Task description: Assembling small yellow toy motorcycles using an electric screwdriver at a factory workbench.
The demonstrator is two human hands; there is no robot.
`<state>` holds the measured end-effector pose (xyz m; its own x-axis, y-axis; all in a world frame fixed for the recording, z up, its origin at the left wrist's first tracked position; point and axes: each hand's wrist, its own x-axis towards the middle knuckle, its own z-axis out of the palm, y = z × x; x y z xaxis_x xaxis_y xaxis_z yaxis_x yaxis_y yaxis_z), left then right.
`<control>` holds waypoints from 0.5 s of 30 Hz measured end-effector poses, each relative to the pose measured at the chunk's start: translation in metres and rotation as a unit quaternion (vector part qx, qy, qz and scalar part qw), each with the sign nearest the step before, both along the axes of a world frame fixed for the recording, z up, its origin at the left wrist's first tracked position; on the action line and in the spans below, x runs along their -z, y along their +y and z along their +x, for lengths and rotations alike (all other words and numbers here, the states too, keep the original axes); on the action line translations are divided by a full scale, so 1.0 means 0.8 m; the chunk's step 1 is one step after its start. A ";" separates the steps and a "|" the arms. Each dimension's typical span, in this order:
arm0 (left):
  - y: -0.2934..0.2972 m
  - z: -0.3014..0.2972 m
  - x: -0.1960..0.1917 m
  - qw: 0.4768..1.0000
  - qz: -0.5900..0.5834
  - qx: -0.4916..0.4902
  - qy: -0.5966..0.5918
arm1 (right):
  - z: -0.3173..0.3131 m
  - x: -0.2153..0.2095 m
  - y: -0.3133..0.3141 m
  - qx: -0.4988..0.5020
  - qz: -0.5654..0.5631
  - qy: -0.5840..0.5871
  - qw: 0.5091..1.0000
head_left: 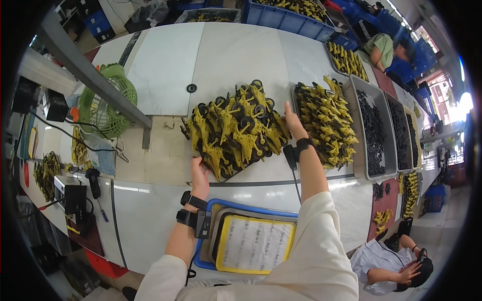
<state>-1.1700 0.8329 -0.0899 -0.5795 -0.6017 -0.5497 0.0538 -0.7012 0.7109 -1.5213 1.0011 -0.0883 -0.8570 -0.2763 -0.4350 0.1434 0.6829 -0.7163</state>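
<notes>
A heap of yellow plastic frames with small black wheels (236, 128) lies on a dark flat tray in the middle of the white table. My left hand (199, 169) grips the tray's near left edge, fingers under the heap. My right hand (293, 124) presses flat against the heap's far right side, fingers straight. Both wrists carry black bands with small devices. Below my arms, stacked blue, grey and yellow trays (253, 243) sit at the table's near edge.
A second pile of yellow parts (329, 123) fills a tray just right of my right hand, then grey bins of black parts (374, 133). A green fan (108, 103) stands left. Blue crates line the back. Other people sit at far right and lower right.
</notes>
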 end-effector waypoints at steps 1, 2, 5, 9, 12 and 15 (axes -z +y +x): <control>-0.003 0.003 -0.008 0.998 0.039 -0.045 0.002 | 0.008 -0.003 -0.018 -0.002 -0.005 -0.005 1.000; -0.008 0.003 -0.016 0.998 0.029 -0.053 -0.022 | 0.017 -0.006 -0.037 -0.035 0.027 -0.008 0.999; -0.017 -0.001 -0.038 0.997 0.016 -0.055 -0.044 | 0.033 -0.012 -0.061 -0.053 0.043 -0.022 0.997; -0.023 -0.013 -0.041 0.995 0.056 -0.046 -0.068 | 0.019 0.000 -0.047 -0.039 0.073 0.002 0.997; -0.024 -0.012 -0.042 0.998 0.033 -0.034 -0.045 | 0.024 -0.001 -0.038 -0.066 0.044 -0.031 0.996; -0.017 -0.017 -0.044 0.997 0.038 -0.070 0.003 | 0.043 -0.007 -0.031 -0.052 0.024 0.008 0.998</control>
